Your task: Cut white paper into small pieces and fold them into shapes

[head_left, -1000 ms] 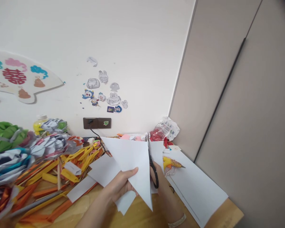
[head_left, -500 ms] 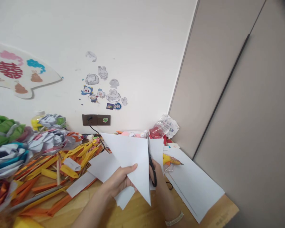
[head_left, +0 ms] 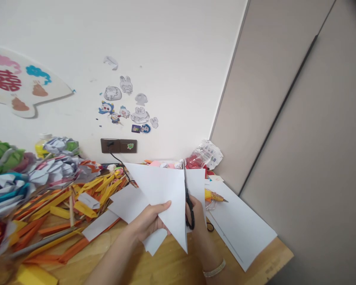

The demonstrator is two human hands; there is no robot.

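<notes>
A sheet of white paper [head_left: 163,186], folded to a triangular shape, is pinched in my left hand [head_left: 151,217], thumb on its face and fingers beneath. My right hand [head_left: 197,213] grips black-handled scissors [head_left: 189,206], whose blades point away from me along the paper's right part. A strip of white paper shows to the right of the blades. How far the cut runs is hard to make out. Below my left hand a small white paper piece [head_left: 156,240] shows above the wooden table [head_left: 154,267].
White sheets [head_left: 243,225] lie at the right, near a yellow glue gun [head_left: 215,196]. Orange and yellow paper strips [head_left: 56,213] and crumpled paper bundles [head_left: 53,170] cover the left. A plastic bag [head_left: 207,154] rests by the wall. A cord hangs from the socket [head_left: 118,145].
The view has shifted slightly, so the table and wall things sit a little higher and to the left. Both hands keep their hold on the paper and scissors, with hardly any visible movement.
</notes>
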